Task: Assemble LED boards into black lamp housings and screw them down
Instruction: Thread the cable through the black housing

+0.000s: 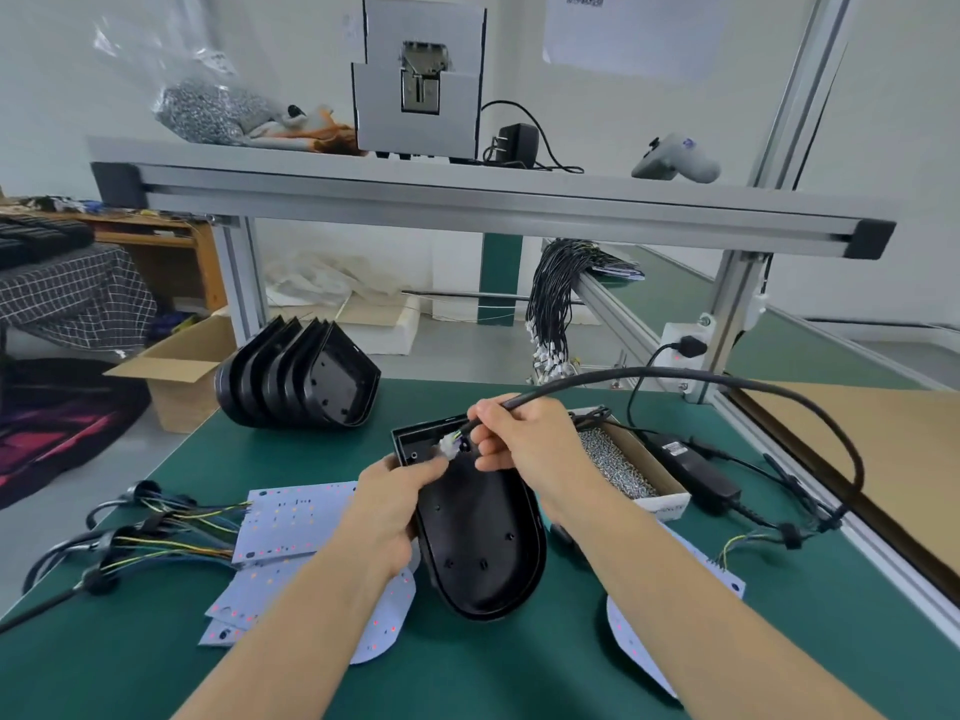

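Gripping one housing [480,537]: left hand [387,504]; right hand [524,433] pinching one cable [675,379].

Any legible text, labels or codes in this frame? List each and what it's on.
None can be read.
Sheet on the wall: QR-type code at its top edge, cut off and blurred.
Black power adapter: small white label, too small to read.
Grey handheld tool on the shelf: blue mark, blurred.

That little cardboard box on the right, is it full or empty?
Partly full: the cardboard box holds a heap of small silvery screws below its rim.
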